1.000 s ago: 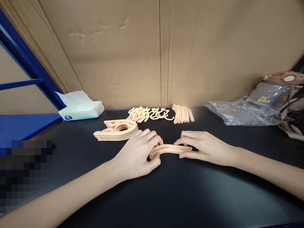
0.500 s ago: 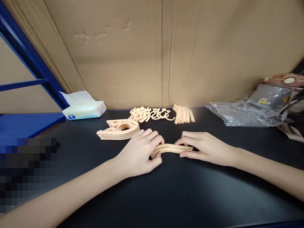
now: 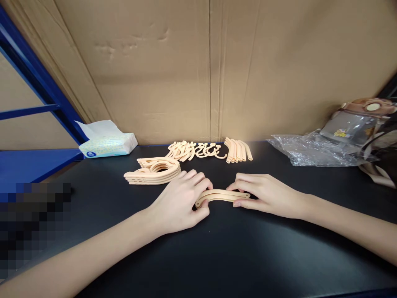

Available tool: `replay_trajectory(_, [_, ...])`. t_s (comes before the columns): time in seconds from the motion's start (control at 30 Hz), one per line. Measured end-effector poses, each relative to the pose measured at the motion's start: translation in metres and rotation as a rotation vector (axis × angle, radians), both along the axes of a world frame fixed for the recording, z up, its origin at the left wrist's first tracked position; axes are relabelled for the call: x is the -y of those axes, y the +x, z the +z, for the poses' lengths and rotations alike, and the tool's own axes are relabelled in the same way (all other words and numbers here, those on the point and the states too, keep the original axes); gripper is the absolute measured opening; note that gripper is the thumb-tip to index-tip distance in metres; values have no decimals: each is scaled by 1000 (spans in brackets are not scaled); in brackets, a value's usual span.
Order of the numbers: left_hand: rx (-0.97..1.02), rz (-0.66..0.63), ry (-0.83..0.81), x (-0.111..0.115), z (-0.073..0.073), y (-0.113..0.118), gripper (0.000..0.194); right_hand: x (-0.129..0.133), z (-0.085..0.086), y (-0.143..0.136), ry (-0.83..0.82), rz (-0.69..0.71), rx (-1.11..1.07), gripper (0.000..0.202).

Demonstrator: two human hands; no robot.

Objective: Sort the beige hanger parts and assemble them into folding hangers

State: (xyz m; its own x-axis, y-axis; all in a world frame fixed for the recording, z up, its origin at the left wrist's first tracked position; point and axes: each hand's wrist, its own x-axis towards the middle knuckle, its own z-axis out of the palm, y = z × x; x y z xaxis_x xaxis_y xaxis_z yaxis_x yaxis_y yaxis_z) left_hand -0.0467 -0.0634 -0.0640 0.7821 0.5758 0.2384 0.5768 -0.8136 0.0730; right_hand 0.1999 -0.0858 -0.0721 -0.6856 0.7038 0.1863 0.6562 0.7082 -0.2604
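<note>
Between my hands, low over the black table (image 3: 198, 252), lie curved beige plastic hanger arms (image 3: 221, 193), one against the other. My left hand (image 3: 184, 203) is closed on their left end, thumb in front and fingers behind. My right hand (image 3: 259, 190) pinches them near the right end, where a small hole shows. Just beyond my left hand sits a stack of folded beige hangers (image 3: 155, 176). Farther back are a heap of loose beige hooks (image 3: 186, 151) and a row of curved hanger arms (image 3: 238, 150). My fingers partly cover both ends of the held pieces.
A tissue pack (image 3: 108, 145) stands at the back left beside a blue metal frame (image 3: 40, 70). Crumpled clear plastic bags (image 3: 310, 151) and a clear bottle with a brown lid (image 3: 350, 124) are at the back right. A cardboard wall (image 3: 155, 74) closes off the back.
Both hands keep their hold on the hanger arms with hardly any movement. The whole view has shifted very slightly, so everything appears a little farther left.
</note>
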Motion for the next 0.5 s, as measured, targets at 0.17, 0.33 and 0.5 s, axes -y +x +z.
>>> replay_trajectory(0.17, [-15, 17, -20, -1, 0, 0, 18, 0, 0, 0, 13, 0, 9, 39])
replay_trajectory(0.33, [-2, 32, -39, 0, 0, 0, 19, 0, 0, 0, 11, 8, -5, 36])
replay_trajectory(0.5, [5, 33, -57, 2, 0, -1, 18, 0, 1, -2, 3, -3, -10, 35])
